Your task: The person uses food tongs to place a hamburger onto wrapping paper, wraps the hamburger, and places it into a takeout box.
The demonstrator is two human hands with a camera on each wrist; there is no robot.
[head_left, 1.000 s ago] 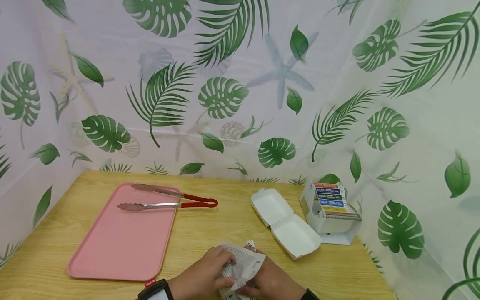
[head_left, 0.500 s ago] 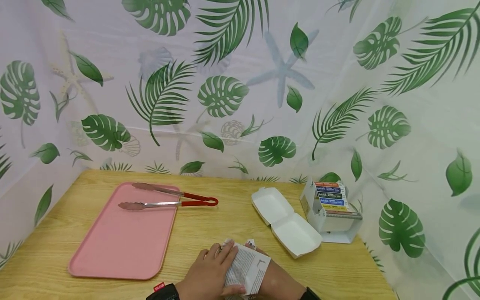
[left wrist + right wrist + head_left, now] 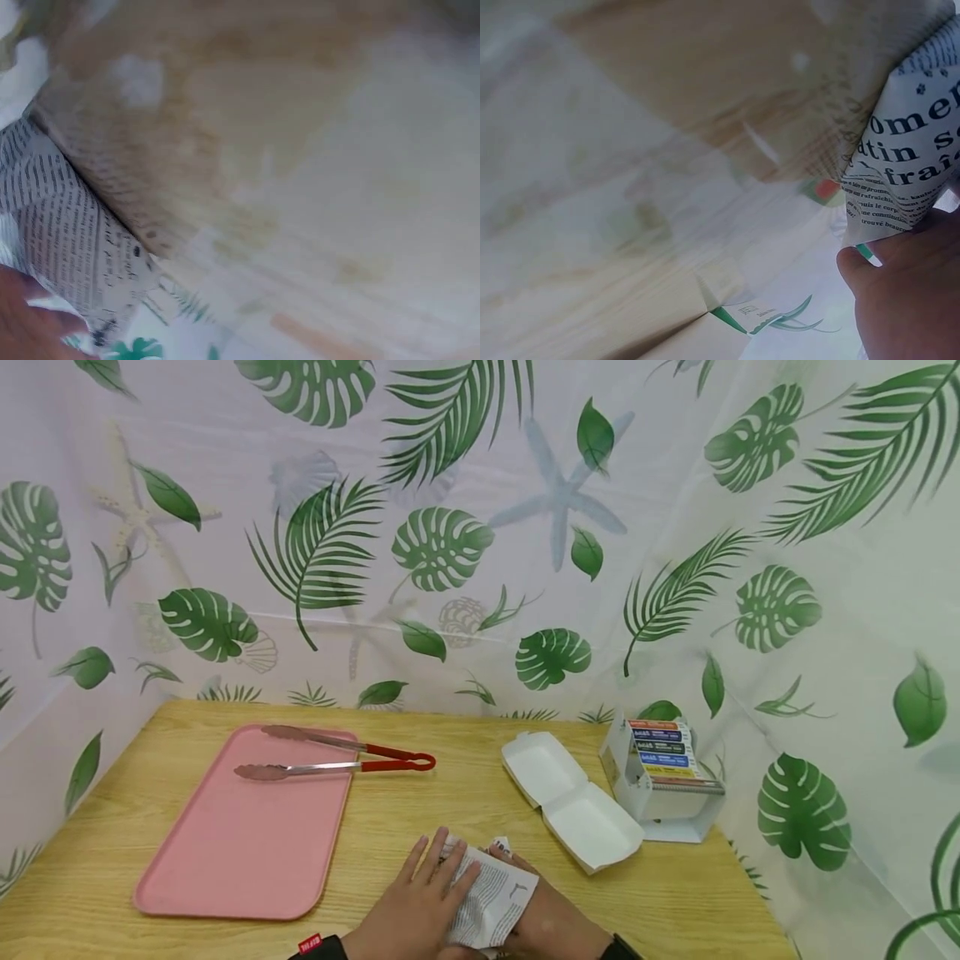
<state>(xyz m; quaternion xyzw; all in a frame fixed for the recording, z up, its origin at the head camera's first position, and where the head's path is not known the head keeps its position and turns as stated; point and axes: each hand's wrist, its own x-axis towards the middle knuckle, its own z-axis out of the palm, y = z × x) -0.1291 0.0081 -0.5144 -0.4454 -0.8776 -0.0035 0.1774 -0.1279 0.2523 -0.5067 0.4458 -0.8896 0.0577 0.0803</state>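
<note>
A sheet of newsprint-patterned wrapping paper [image 3: 491, 893], folded into a bundle, lies between both hands at the front of the table. My left hand [image 3: 420, 902] rests across its left side with fingers spread and nearly straight. From the right, my right hand [image 3: 558, 922] holds the bundle, partly covered by a printed flap. In the right wrist view, fingers [image 3: 907, 277] lie at the lower edge of the creased paper [image 3: 907, 157]. The left wrist view shows the folded paper [image 3: 67, 232] above part of the hand. Whatever is inside the paper is hidden.
Red-handled tongs [image 3: 397, 766] lie partly on a pink tray [image 3: 247, 852] at the left. An open white clamshell box [image 3: 592, 822] sits right of the hands. Behind it stands a white holder [image 3: 663, 781] with colourful packets, near the leaf-print cloth backdrop [image 3: 450, 460].
The left hand has gone from curled fingers at the paper's edge to lying flat on it, fingers spreading. The paper flap now lies flatter over the right hand, which stays nearly in place.
</note>
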